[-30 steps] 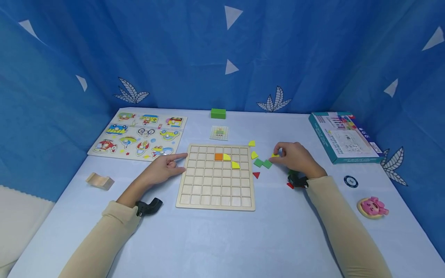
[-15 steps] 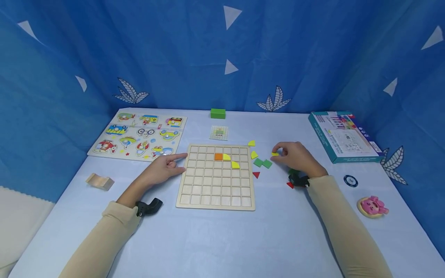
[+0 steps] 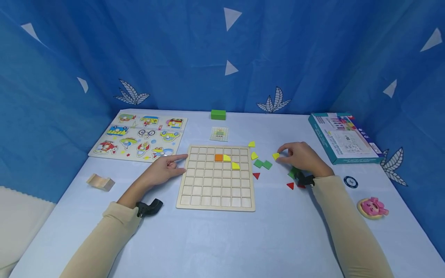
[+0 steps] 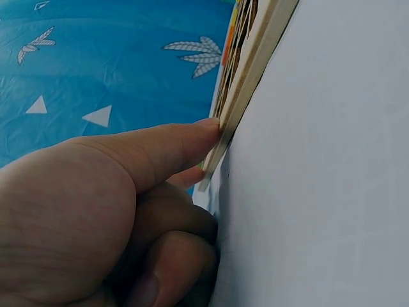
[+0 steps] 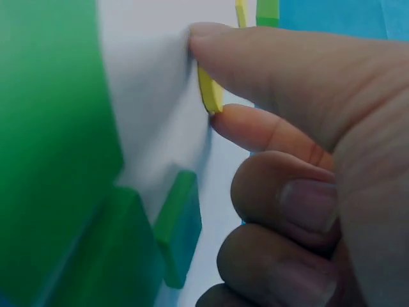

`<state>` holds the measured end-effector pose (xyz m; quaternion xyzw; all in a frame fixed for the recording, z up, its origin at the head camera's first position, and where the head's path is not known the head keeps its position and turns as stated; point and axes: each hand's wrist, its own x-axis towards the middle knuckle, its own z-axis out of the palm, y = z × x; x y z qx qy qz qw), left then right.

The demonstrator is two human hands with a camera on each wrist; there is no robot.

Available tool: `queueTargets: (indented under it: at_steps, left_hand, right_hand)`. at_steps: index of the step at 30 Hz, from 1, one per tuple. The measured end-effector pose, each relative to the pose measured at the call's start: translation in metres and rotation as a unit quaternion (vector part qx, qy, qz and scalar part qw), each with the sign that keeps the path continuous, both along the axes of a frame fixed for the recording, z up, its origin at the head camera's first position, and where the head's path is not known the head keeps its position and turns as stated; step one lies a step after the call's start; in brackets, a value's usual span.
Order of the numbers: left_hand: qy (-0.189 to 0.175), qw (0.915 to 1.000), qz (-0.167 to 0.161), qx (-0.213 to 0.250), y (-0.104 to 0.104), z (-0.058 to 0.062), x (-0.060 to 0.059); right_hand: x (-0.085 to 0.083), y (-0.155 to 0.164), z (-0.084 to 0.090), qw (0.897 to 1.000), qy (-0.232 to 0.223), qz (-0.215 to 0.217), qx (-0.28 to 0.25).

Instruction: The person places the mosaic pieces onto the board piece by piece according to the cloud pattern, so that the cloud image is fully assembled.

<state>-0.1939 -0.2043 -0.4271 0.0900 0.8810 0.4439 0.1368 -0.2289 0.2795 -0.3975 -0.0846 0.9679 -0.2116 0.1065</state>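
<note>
A wooden grid board [image 3: 215, 193] lies mid-table with an orange square [image 3: 218, 157] and two yellow quarter-round tiles [image 3: 235, 165] set in its upper rows. My right hand [image 3: 301, 156] pinches a small yellow tile [image 3: 276, 156] [image 5: 209, 94] between thumb and forefinger, just right of two green tiles [image 3: 262, 163]. My left hand [image 3: 166, 168] rests on the table, forefinger straight and touching the board's left edge [image 4: 238, 109]. Loose yellow [image 3: 254, 155], red [image 3: 256, 175] and green pieces lie around the right hand.
A vehicle peg puzzle [image 3: 139, 135] sits back left, a green block [image 3: 218, 114] and pattern card [image 3: 219, 133] at the back, a teal box [image 3: 342, 137] at right. A wooden piece [image 3: 100, 181], a blue chip [image 3: 350, 181] and a pink toy [image 3: 372, 206] lie near the edges.
My right hand has lifted the yellow tile off the table and drawn slightly right, uncovering a red triangle near the wrist. The left hand has stayed in place.
</note>
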Motion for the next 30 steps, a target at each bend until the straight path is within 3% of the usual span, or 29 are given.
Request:
queueTargets:
  at_steps: [6,14,30]
  left_hand:
    - [0.004,1.0000,-0.001,-0.003,0.000,0.000,0.000]
    - [0.006,1.0000,-0.001,-0.006,0.001,0.001,0.000]
    - [0.003,1.0000,-0.001,-0.004,0.001,0.001,0.000]
  right_hand:
    - [0.001,-0.007,0.000,1.000,0.011,-0.001,0.010]
    - [0.006,-0.016,0.008,0.995,0.036,-0.042,0.080]
    - [0.008,-0.024,0.005,0.994,0.047,-0.037,0.089]
